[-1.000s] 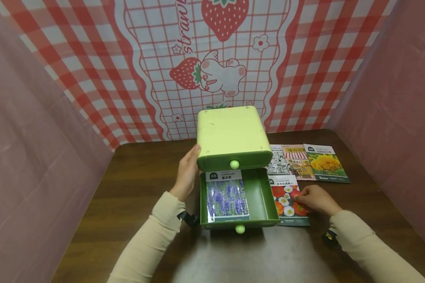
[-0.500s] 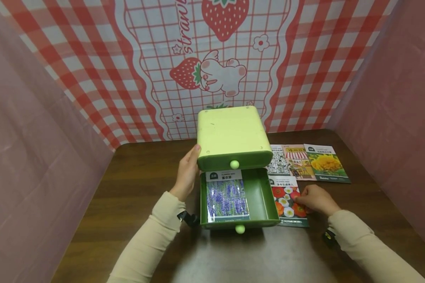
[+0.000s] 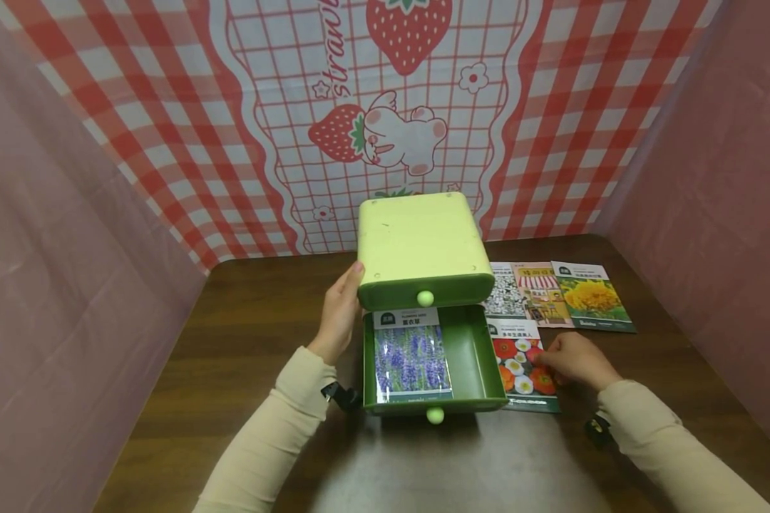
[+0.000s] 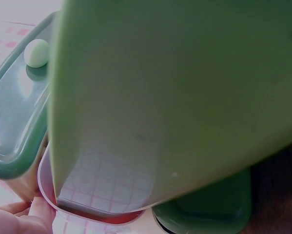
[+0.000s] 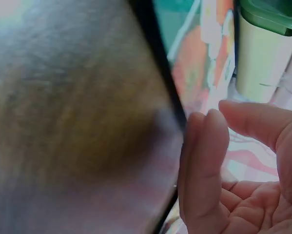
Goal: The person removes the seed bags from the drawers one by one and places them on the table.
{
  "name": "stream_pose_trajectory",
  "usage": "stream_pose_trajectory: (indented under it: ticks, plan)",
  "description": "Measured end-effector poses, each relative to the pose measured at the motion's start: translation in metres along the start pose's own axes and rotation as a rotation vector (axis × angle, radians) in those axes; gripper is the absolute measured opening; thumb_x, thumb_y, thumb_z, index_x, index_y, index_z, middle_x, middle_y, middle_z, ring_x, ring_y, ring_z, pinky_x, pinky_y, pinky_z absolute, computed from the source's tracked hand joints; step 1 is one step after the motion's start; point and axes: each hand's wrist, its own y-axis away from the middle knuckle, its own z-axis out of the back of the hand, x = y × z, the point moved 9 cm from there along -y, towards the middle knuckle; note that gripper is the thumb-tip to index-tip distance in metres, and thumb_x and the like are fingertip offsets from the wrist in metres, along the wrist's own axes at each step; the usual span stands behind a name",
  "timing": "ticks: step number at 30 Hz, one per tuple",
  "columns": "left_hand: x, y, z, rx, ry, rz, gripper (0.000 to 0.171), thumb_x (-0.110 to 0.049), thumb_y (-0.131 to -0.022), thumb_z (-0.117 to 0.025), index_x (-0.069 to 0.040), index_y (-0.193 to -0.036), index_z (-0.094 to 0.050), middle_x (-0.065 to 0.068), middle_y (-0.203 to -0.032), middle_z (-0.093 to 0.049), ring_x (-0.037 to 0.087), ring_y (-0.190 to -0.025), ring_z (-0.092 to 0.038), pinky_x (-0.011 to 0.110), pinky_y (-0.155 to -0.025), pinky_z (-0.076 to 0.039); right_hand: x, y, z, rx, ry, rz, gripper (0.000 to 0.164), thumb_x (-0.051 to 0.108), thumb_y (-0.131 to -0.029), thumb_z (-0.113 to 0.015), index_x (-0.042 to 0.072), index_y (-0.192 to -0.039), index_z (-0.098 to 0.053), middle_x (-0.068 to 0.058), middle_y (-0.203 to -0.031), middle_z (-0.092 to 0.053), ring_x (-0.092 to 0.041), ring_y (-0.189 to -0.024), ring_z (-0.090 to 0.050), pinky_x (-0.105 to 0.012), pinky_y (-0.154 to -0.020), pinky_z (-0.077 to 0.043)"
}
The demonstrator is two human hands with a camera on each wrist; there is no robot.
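A pale yellow-green drawer cabinet [image 3: 417, 239] stands mid-table, its lower green drawer [image 3: 471, 349] pulled out. In that drawer lies a seed packet with purple flowers [image 3: 411, 360], on the left side. My left hand [image 3: 336, 317] rests along the cabinet's left side, a fingertip at the front edge; most of its fingers are hidden in the left wrist view by the drawer. Right of the drawer lies a seed packet with red and white poppies [image 3: 516, 367], its left edge behind the drawer. My right hand [image 3: 577, 360] pinches this packet at its right edge, thumb and fingertips close together in the right wrist view.
Behind the poppy packet, several packets lie in a row: white flowers [image 3: 505, 296], a shop drawing [image 3: 542, 292] and yellow flowers [image 3: 593, 296]. The upper drawer [image 3: 449, 288] is closed. A strawberry-print cloth [image 3: 295, 142] hangs behind the wooden table [image 3: 244, 342]; pink curtains flank it.
The poppy packet has shifted very slightly toward the near edge, with my right hand at it. My left hand, the cabinet and the other packets stay where they were.
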Motion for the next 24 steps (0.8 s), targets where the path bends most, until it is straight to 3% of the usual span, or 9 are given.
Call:
stream_pose_trajectory:
  ticks: [5, 13, 15, 18, 21, 24]
  plan:
    - [-0.001, 0.000, -0.001, 0.005, 0.006, -0.003, 0.059, -0.045, -0.100, -0.050, -0.010, -0.148, -0.044, 0.006, -0.149, -0.049, 0.015, -0.105, -0.064, 0.026, -0.084, -0.057, 0.013, 0.002, 0.012, -0.049, -0.030, 0.081, 0.033, 0.029, -0.094, -0.060, -0.003, -0.097, -0.063, -0.007, -0.076, -0.064, -0.016, -0.063, -0.059, -0.030, -0.056, -0.050]
    - [0.000, 0.000, -0.001, 0.003, 0.005, -0.002, 0.058, -0.043, -0.101, -0.049, -0.009, -0.148, -0.043, 0.007, -0.147, -0.050, 0.018, -0.107, -0.064, 0.027, -0.086, -0.057, 0.044, 0.016, 0.036, -0.149, -0.121, 0.227, 0.053, 0.037, -0.100, -0.054, -0.009, -0.126, -0.052, -0.022, -0.101, -0.067, -0.023, -0.081, -0.064, -0.029, -0.065, -0.053]
    - [0.000, 0.000, -0.001, 0.005, 0.006, -0.002, 0.058, -0.043, -0.101, -0.049, -0.010, -0.148, -0.043, 0.006, -0.148, -0.049, 0.021, -0.112, -0.063, 0.030, -0.090, -0.057, 0.052, 0.022, 0.043, -0.195, -0.165, 0.255, 0.053, 0.038, -0.101, -0.052, -0.009, -0.128, -0.052, -0.027, -0.109, -0.065, -0.023, -0.084, -0.065, -0.029, -0.066, -0.056]
    - [0.000, 0.000, -0.002, 0.008, 0.010, -0.004, 0.058, -0.044, -0.101, -0.049, -0.010, -0.148, -0.043, 0.007, -0.149, -0.049, 0.024, -0.116, -0.062, 0.034, -0.094, -0.056, 0.064, 0.032, 0.052, -0.263, -0.262, 0.295, 0.050, 0.036, -0.102, -0.049, -0.006, -0.128, -0.052, -0.028, -0.114, -0.063, -0.013, -0.082, -0.067, -0.026, -0.068, -0.058]
    - [-0.001, 0.000, -0.002, 0.007, -0.003, -0.009, 0.060, -0.044, -0.101, -0.048, -0.009, -0.149, -0.042, 0.008, -0.150, -0.047, 0.026, -0.120, -0.060, 0.037, -0.097, -0.054, 0.077, 0.044, 0.059, -0.342, -0.316, 0.338, 0.046, 0.035, -0.102, -0.049, -0.005, -0.124, -0.054, -0.026, -0.112, -0.064, 0.001, -0.076, -0.064, -0.021, -0.066, -0.058]
    - [-0.001, 0.001, -0.002, -0.003, -0.012, -0.008, 0.061, -0.044, -0.101, -0.048, -0.008, -0.149, -0.041, 0.009, -0.151, -0.045, 0.027, -0.123, -0.058, 0.039, -0.099, -0.053, 0.094, 0.057, 0.065, -0.425, -0.307, 0.402, 0.036, 0.030, -0.101, -0.053, -0.002, -0.118, -0.058, -0.021, -0.105, -0.066, 0.003, -0.075, -0.061, -0.018, -0.065, -0.056]
